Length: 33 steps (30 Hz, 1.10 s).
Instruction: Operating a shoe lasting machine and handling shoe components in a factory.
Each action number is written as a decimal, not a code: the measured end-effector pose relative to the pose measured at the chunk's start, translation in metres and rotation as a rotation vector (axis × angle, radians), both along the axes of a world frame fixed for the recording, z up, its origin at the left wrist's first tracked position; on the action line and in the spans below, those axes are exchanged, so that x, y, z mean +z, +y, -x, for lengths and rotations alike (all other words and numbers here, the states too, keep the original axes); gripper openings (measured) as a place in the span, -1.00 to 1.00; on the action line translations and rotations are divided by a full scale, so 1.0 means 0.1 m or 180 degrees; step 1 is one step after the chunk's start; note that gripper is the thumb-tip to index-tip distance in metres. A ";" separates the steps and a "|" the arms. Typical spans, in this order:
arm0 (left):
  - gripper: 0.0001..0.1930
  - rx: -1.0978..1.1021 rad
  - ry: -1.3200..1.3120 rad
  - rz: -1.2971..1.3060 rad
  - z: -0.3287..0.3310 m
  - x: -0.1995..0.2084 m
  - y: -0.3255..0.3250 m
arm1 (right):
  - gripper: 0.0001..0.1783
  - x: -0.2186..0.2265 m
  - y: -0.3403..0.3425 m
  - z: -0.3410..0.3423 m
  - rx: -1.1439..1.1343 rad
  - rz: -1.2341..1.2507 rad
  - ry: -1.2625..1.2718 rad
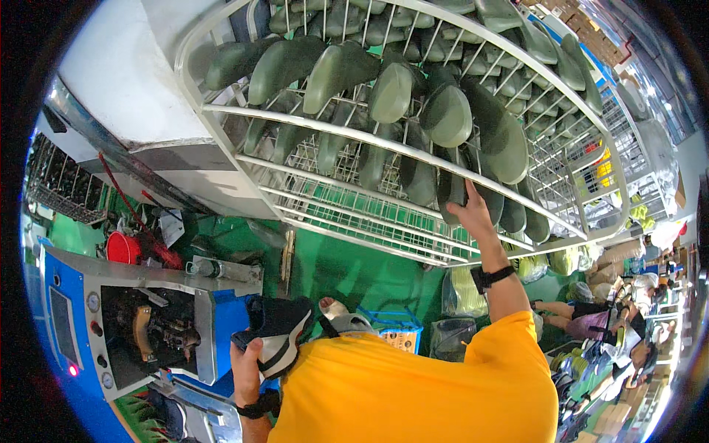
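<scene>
My left hand (247, 371) is closed around a black-and-white shoe (283, 341), held beside my body at the lower left. My right hand (476, 215) reaches up to the lower tier of a white wire rack (399, 150). Its thumb and index finger are apart at the toe of a dark green shoe last (449, 193); whether they press on it I cannot tell. Larger green shoe lasts (447, 117) hang toe-down in a row above, and several more fill the rack behind. Dark bands circle both my wrists.
A blue machine (74, 332) with gauges and a lit red button stands at the left. Near it are a red bucket (122, 248) and a blue crate (395, 325) on the green floor (354, 258). Bagged goods (464, 292) and people (591, 325) are at the right.
</scene>
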State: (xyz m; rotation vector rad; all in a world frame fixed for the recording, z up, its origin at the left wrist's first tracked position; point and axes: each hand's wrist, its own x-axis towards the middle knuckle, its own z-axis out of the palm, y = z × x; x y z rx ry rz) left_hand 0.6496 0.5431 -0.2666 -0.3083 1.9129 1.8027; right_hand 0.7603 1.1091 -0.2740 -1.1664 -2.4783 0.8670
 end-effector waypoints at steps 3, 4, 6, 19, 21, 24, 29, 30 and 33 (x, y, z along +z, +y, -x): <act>-0.58 -0.0293 -0.0081 0.0107 0.03 0.04 0.10 | -0.02 -0.34 0.25 -0.21 0.0261 -0.0505 0.0387; -0.57 -0.0300 -0.0017 0.0206 0.02 0.00 0.12 | 0.01 -0.05 0.14 -0.11 0.0241 0.0001 0.0196; -0.56 -0.0435 0.0082 0.0314 0.05 0.03 0.16 | 0.04 0.04 0.15 -0.09 0.0100 0.0512 0.0039; -0.48 -0.0627 0.0212 0.0177 0.04 0.01 0.23 | -0.28 -0.28 0.06 0.52 -0.0490 -0.2108 -0.0099; -0.45 -0.0414 0.0177 0.0100 -0.03 0.00 0.15 | -0.18 0.03 -0.18 0.70 -0.0147 -0.1796 -0.0287; -0.46 -0.0155 0.0105 0.0197 -0.09 0.09 0.02 | 0.07 -0.21 0.03 0.82 0.0246 -0.0142 -0.0727; -0.54 0.0249 -0.0077 0.0153 -0.27 -0.07 -0.35 | 0.28 -0.05 0.10 1.13 0.0143 0.0556 -0.0610; -0.57 0.0386 -0.0144 0.0168 -0.29 0.00 -0.36 | 0.26 0.00 0.12 1.21 0.0146 0.0550 -0.0941; -0.66 0.0464 -0.0076 0.0296 -0.35 -0.12 -0.51 | 0.13 0.50 -0.31 1.40 -0.0142 0.1264 -0.1041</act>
